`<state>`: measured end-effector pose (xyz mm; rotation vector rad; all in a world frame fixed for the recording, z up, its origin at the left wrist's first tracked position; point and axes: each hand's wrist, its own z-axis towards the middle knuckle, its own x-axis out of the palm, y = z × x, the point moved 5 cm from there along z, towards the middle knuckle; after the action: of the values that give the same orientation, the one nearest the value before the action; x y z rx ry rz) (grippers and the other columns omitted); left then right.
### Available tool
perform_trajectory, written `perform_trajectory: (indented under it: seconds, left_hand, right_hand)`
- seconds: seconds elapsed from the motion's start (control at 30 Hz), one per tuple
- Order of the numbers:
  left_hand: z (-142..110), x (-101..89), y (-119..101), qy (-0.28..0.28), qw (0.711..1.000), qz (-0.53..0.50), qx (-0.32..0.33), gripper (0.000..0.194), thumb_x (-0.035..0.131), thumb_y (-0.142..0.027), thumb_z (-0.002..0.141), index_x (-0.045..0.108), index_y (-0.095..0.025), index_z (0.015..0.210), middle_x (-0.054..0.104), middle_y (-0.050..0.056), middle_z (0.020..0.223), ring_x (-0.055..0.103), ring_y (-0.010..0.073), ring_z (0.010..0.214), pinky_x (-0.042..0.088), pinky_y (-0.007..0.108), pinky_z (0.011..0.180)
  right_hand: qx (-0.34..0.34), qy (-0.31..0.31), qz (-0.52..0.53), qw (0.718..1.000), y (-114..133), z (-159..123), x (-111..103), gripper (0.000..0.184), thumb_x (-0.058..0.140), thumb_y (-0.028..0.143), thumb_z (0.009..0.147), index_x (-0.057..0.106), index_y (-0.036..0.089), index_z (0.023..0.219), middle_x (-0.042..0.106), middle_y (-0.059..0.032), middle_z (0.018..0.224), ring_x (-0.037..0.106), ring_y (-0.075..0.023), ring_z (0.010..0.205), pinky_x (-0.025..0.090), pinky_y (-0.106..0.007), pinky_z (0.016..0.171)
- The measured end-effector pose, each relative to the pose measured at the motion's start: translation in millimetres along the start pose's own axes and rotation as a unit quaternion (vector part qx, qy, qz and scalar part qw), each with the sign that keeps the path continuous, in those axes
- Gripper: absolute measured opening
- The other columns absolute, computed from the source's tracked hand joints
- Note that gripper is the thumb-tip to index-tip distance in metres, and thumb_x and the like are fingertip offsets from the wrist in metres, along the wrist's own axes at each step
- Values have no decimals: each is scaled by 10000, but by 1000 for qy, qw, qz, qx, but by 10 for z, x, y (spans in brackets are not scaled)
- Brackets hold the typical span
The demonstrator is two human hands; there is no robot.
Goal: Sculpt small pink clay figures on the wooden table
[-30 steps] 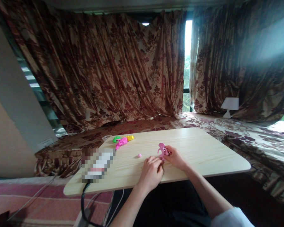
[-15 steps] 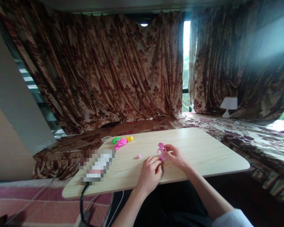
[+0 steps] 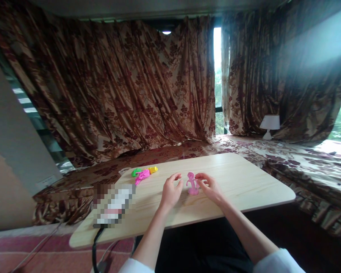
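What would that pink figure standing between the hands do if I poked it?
The pink figure might tip over, since it stands upright and looks taller than its base is wide. Its thin, curling side pieces could bend or snap. It's probably light, being so small and slim.

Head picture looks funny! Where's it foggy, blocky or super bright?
Head view: pale bluish haze at upper right, over the curtains; head view: square blocks hide an object on the table's left; head view: the window gap glares white near its top.
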<state>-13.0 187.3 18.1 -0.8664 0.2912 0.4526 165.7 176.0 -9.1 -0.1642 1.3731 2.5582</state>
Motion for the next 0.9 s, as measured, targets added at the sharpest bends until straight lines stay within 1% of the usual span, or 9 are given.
perform_trajectory:
  seconds: [0.07, 0.1, 0.2, 0.27, 0.47, 0.63, 0.77, 0.9]
  left_hand:
    - [21, 147, -14, 13, 1000, -14, 5, 219, 533, -198, 757, 621, -183, 956, 661, 49, 950, 596, 171, 913, 429, 326, 860]
    - [15, 199, -28, 10, 1000, -11, 11, 203, 531, -200, 759, 625, -182, 939, 662, 46, 935, 594, 171, 910, 429, 324, 858]
    - [-41, 267, -72, -20, 999, 34, 32, 161, 522, -206, 773, 640, -183, 880, 659, 44, 901, 576, 184, 914, 422, 337, 859]
    - [-86, 277, -99, -34, 996, 70, 49, 158, 517, -211, 784, 650, -186, 866, 654, 45, 893, 562, 192, 911, 419, 346, 852]
    - [-158, 281, -192, -39, 982, 159, 91, 194, 493, -215, 812, 656, -194, 916, 625, 54, 883, 540, 198, 887, 411, 358, 829]
    - [-206, 259, -376, -27, 965, 229, 128, 188, 474, -203, 820, 650, -202, 885, 592, 61, 920, 509, 213, 920, 369, 393, 868]
    - [-232, 262, -500, -14, 957, 246, 155, 178, 464, -195, 825, 642, -198, 832, 580, 61, 901, 497, 213, 914, 341, 406, 888]
    - [-222, 280, -478, -24, 960, 237, 145, 153, 484, -237, 825, 629, -200, 857, 577, 64, 920, 498, 211, 914, 349, 395, 872]
  right_hand:
    - [-27, -18, -16, 999, 32, -4, -13, 185, 509, 219, 796, 607, 190, 951, 634, -37, 936, 590, -161, 845, 464, -270, 705]
    - [-38, -25, -23, 999, 46, -5, -18, 183, 516, 211, 791, 609, 191, 947, 632, -39, 935, 590, -162, 848, 466, -271, 705]
    - [-62, -37, -36, 997, 75, -5, -23, 158, 526, 203, 790, 626, 189, 912, 627, -43, 916, 591, -159, 827, 475, -272, 692]
    - [-67, -36, -43, 996, 83, -2, -19, 147, 532, 203, 791, 639, 188, 891, 625, -46, 901, 591, -158, 814, 478, -273, 687]
    - [-64, -26, -45, 997, 74, 3, -7, 158, 532, 199, 798, 664, 182, 883, 620, -53, 894, 593, -157, 800, 481, -263, 666]
    - [-69, -25, -55, 996, 72, 6, -10, 172, 529, 198, 801, 679, 189, 886, 625, -52, 878, 593, -158, 799, 480, -253, 656]
    - [-76, -28, -67, 994, 95, 7, -17, 175, 527, 189, 795, 694, 190, 845, 629, -56, 871, 592, -164, 811, 478, -247, 649]
    - [-76, -31, -63, 995, 111, 1, -20, 178, 521, 181, 790, 693, 193, 834, 631, -53, 881, 594, -163, 821, 477, -242, 648]
